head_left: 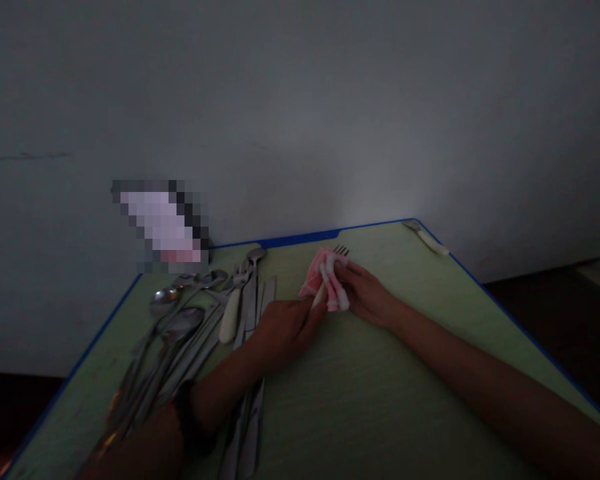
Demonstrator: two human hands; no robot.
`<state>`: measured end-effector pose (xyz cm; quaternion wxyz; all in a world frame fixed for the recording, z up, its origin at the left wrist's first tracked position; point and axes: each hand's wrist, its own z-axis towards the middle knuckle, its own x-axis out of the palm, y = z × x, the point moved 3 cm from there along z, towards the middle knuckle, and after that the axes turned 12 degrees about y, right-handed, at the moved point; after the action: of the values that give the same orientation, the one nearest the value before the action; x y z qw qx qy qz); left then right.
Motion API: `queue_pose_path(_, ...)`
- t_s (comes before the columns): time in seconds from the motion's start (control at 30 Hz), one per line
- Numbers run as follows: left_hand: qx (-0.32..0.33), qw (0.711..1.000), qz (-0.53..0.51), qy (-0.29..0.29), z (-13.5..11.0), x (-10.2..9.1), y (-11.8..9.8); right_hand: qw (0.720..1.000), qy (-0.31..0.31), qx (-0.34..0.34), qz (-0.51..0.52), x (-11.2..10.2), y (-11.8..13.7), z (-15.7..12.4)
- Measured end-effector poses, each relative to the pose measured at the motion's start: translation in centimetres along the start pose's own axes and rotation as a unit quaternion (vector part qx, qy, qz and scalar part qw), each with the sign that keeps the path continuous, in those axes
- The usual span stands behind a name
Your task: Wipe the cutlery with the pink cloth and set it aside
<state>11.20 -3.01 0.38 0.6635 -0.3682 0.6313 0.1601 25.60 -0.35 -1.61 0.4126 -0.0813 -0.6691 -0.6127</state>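
The scene is dim. My right hand (367, 293) grips a pink and white cloth (325, 280) wrapped round a fork (341, 251); only the tines stick out past the cloth at the far side. My left hand (285, 327) is closed on the fork's pale handle end, just left of the cloth. Both hands rest low over the green table (405, 373) near its far edge.
A heap of metal spoons, knives and forks (195, 333) lies on the table's left side, under my left forearm. A white-handled utensil (427, 240) lies at the far right corner. A blurred object (163, 223) stands by the wall. The table has a blue rim.
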Motion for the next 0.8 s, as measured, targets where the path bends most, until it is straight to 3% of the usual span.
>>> queue_pose_path(0.8,-0.01,1.0,0.011,0.008,0.01,-0.05,-0.05,1.0,-0.008,-0.002,-0.003,0.04,0.01,-0.05)
